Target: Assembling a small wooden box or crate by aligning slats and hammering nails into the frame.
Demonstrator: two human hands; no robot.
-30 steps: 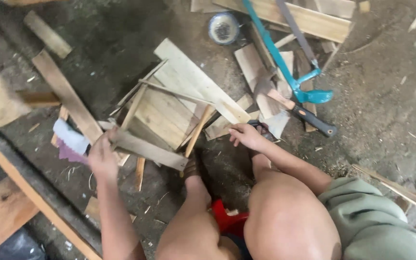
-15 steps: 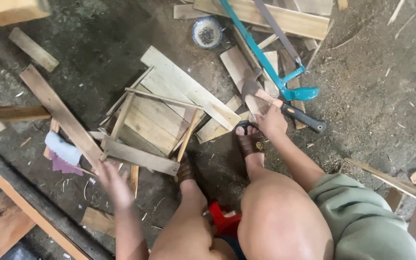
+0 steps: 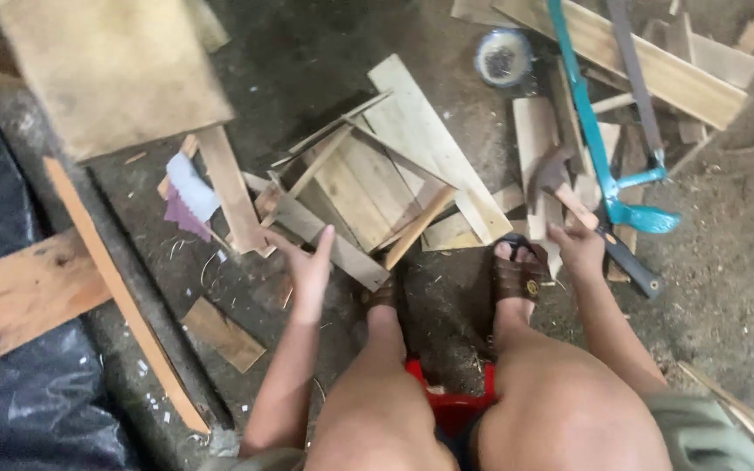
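My left hand (image 3: 311,269) is open with fingers spread, hovering just over the near edge of a pile of pale wooden planks (image 3: 394,174) and thin slats on the dirt floor. My right hand (image 3: 579,249) is closed around the end of the wooden handle of a hammer (image 3: 556,179), whose dark metal head points up and left over short boards. My sandalled feet (image 3: 517,275) rest between the two hands, close to the planks.
A blue-framed saw (image 3: 599,157) and a dark-handled tool (image 3: 630,262) lie right of the hammer. A round tin (image 3: 501,57) sits at the back. A large board (image 3: 106,70), black plastic sheet (image 3: 10,401) and long beams lie left. White and purple paper (image 3: 187,196) lies by a slat.
My right hand has reached the hammer and closed on its handle. My left hand moved right from the white paper toward the plank pile. The view shifted, showing the board and plastic sheet at left.
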